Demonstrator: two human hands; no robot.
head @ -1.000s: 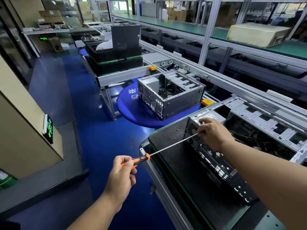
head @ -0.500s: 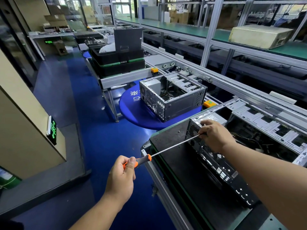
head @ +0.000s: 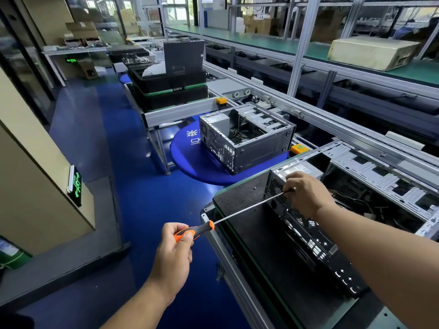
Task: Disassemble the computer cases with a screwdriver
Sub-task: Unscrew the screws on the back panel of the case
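An open computer case (head: 316, 243) lies on the black mat (head: 259, 245) of the bench, its perforated rear panel facing me. My left hand (head: 174, 250) grips the orange and black handle of a long screwdriver (head: 240, 212). The thin shaft runs up and right to the rear panel's top corner. There my right hand (head: 306, 193) pinches the shaft's tip against the case. A second open case (head: 247, 138) stands on a round blue table (head: 202, 167) further back.
Behind the second case a metal bench carries stacked black trays (head: 171, 89) and a dark panel. A conveyor rail (head: 332, 119) runs along the right, with green shelves and a beige box (head: 370, 52) above. Blue floor lies to the left, beside a beige cabinet (head: 35, 186).
Both hands keep their hold. The screwdriver stays on the same corner of the case. My view has shifted a little, so everything sits slightly further right in the frame.
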